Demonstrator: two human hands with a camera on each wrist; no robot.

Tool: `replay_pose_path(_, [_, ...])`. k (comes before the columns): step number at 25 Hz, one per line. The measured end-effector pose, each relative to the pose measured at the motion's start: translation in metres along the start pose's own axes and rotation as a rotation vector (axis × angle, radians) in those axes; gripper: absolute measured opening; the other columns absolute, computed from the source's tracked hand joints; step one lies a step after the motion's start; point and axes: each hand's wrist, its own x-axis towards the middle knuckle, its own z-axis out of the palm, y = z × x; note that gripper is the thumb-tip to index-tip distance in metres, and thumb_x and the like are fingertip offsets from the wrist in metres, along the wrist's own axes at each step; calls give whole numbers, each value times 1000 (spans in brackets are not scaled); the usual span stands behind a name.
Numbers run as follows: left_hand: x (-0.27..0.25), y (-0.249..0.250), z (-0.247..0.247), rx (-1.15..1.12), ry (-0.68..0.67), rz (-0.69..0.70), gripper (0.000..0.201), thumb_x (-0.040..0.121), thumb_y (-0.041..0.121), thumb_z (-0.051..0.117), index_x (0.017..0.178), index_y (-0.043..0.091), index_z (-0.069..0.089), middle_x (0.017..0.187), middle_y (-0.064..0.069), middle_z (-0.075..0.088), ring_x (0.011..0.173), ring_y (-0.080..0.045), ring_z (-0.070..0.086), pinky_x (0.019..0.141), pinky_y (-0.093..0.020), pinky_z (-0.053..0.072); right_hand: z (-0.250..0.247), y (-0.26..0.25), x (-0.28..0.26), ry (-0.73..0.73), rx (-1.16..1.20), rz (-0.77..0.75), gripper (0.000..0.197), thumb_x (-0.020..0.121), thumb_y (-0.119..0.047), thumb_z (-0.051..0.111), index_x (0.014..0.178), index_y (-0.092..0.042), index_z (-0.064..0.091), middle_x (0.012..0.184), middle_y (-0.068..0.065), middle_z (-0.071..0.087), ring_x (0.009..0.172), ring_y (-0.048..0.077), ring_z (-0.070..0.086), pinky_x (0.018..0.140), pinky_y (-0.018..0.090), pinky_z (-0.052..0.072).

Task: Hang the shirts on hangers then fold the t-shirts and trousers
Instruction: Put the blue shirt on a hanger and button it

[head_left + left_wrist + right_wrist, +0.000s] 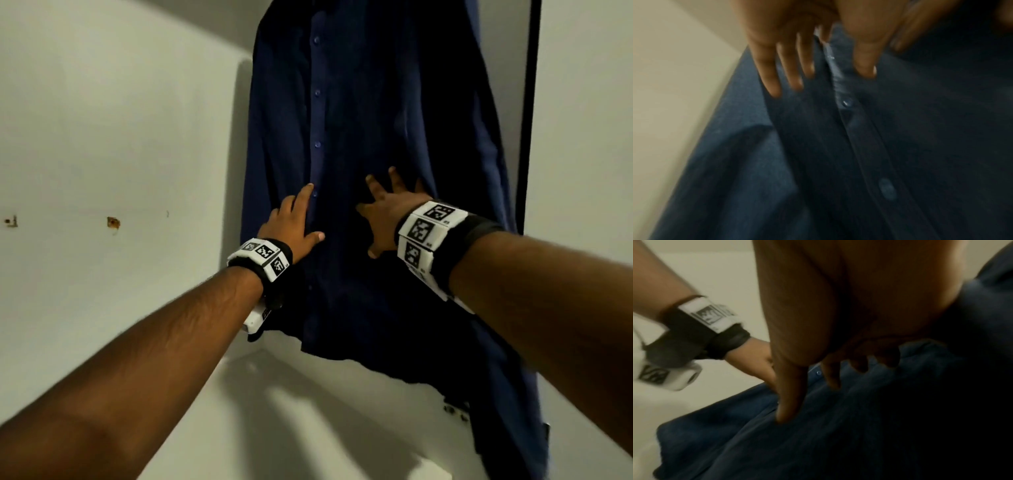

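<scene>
Hands (339, 222) flat on hanging navy shirt (359, 102); wristband markers unreadable.

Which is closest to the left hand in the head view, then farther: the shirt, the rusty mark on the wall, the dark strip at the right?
1. Shirt: under the left hand.
2. Rusty mark: left, on the wall.
3. Dark strip: far right, beyond the shirt.

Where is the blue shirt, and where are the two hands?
blue shirt (359, 102): head view, on the chest, right of the buttons.
left hand (291, 224): head view, on the back of the hand.
right hand (387, 212): head view, on the back of the hand.
</scene>
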Motion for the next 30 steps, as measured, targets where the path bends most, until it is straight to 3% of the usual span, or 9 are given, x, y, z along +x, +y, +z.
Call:
replay_pose_path(4, [-70,-3,45,285,-253,89,84,82,39,64,148,30,14,142,-4,33,122,-32,44,91,-51,45,18,-42,-14,35,134,92,56,95,-38,46,147,-21,34,160,17,3,146,41,-5,111,65,-8])
replay_pose_path(7, [-101,-3,65,294,-331,21,72,83,38,62,145,30,25,140,-3,38,123,-31,44,93,-49,44,32,-86,-21,22,435,126,52,90,-38,54,138,-18,48,155,17,26,146,39,9,107,70,-10])
replay_pose_path(10, [-138,12,79,323,-407,45,61,86,37,57,142,26,34,144,-3,36,130,-29,37,100,-49,38,63,-111,-37,-56,502,59,56,89,-42,56,140,-20,46,159,13,17,147,34,3,109,65,-12])
replay_pose_path(13, [-185,45,90,347,-504,141,52,89,37,57,137,22,43,144,-5,37,130,-28,36,103,-47,37,111,-104,-96,-40,475,-45,40,95,-35,49,133,-23,52,161,11,9,148,32,-2,116,55,-6])
replay_pose_path(15, [-209,84,90,343,-591,229,46,91,36,54,133,20,47,140,-7,41,125,-28,42,99,-44,38,146,-86,-147,44,447,-118,37,96,-28,47,132,-23,53,160,11,13,148,30,2,117,50,1])
replay_pose_path(18, [-227,154,86,308,-698,294,43,93,37,51,132,18,46,132,-6,50,120,-26,49,95,-39,40,187,-41,-225,57,408,-218,51,95,-24,52,145,-19,39,157,11,26,146,29,17,118,43,12])
replay_pose_path(23, [-275,278,87,121,-727,551,39,96,38,42,133,26,49,131,1,52,118,-23,51,92,-41,47,226,72,-353,108,377,-60,47,93,-14,56,139,-8,47,143,18,47,134,36,42,111,45,31])
replay_pose_path(27, [-319,401,116,-11,-767,743,39,98,38,39,134,25,48,133,2,51,119,-24,50,92,-42,47,258,149,-472,-13,297,49,46,93,-16,56,138,-8,49,141,18,49,133,35,44,109,45,33])
replay_pose_path(30, [-385,516,166,-130,-925,874,42,97,37,45,138,28,45,138,3,50,123,-23,49,97,-39,44,305,209,-594,-242,278,201,45,95,-19,53,139,-10,47,142,16,48,134,34,42,112,44,31])
